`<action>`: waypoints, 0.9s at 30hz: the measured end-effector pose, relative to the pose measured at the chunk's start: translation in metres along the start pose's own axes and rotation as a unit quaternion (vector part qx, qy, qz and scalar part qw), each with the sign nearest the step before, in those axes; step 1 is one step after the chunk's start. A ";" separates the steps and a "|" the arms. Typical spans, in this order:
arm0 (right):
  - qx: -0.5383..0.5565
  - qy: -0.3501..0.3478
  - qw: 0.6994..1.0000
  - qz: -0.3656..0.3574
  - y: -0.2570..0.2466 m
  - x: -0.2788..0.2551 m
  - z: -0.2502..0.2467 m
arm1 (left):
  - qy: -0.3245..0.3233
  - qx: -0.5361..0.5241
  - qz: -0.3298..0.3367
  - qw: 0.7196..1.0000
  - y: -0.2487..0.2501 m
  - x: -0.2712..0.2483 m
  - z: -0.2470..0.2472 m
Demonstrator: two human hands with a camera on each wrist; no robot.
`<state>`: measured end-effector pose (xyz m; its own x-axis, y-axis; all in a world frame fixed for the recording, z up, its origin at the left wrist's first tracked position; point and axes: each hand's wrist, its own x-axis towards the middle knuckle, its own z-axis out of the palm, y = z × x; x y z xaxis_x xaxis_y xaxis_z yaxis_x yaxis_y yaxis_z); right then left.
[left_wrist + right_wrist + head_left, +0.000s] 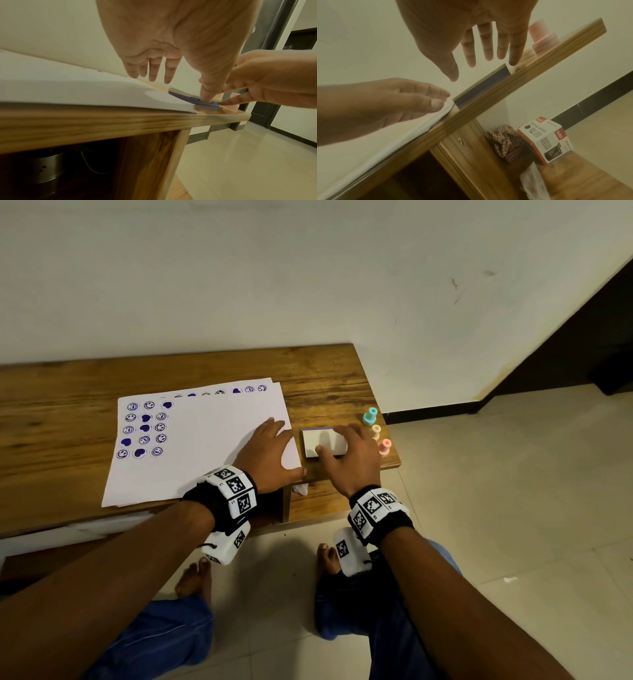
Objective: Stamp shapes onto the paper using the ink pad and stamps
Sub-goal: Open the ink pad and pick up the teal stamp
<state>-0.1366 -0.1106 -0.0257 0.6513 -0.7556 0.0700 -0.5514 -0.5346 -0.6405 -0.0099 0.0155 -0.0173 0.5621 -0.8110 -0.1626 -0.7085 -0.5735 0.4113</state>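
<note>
**Both hands at the closed ink pad beside the stamped paper**

The ink pad (320, 444), a white-lidded box with a purple base, is seen lying closed on the wooden counter (68, 392) near its right end, just beside the right edge of the paper (205, 440). The paper is laid as a thin stack toward the counter's front edge, and rows of purple smiley faces and hearts are printed along its left and far sides.

The left hand (267, 455) is rested flat on the paper's right front corner, fingers straight; from the left wrist view its thumb (208, 94) is pressed against the near edge of the ink pad. Nothing is held in its grip.

The right hand (349, 455) is spread over the ink pad with fingers extended and the thumb at the pad's front edge; whether the fingers touch the lid cannot be told. Nothing is enclosed in its grip.

Three stamps are stood upright along the counter's right edge: a teal stamp (370, 416), a cream stamp (376, 432) and a pink stamp (385, 447)
</note>
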 end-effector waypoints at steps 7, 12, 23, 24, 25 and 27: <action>-0.152 -0.105 0.979 0.085 -0.027 0.011 0.011 | -0.005 0.020 -0.038 0.999 -0.014 -0.013 0.000; -0.154 -0.104 0.978 0.092 -0.029 0.009 0.012 | -0.002 0.000 -0.048 0.999 -0.014 -0.014 -0.001; -0.131 -0.111 0.982 0.085 -0.055 0.069 -0.006 | 0.005 -0.024 -0.047 0.999 -0.016 -0.010 -0.007; -0.141 -0.124 0.978 0.091 -0.057 0.077 -0.005 | 0.004 -0.024 -0.045 0.999 -0.015 -0.011 -0.006; -0.147 -0.135 0.975 0.098 -0.058 0.085 -0.004 | 0.003 -0.024 -0.043 0.999 -0.014 -0.011 -0.006; -0.167 -0.155 0.968 0.108 -0.061 0.097 0.001 | 0.008 -0.024 -0.043 0.999 -0.016 -0.011 -0.005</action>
<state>-0.0394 -0.1509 0.0189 0.5981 -0.7414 -0.3043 -0.7966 -0.5081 -0.3276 -0.0022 0.0342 -0.0177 0.6276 -0.7562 -0.1851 -0.6356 -0.6350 0.4390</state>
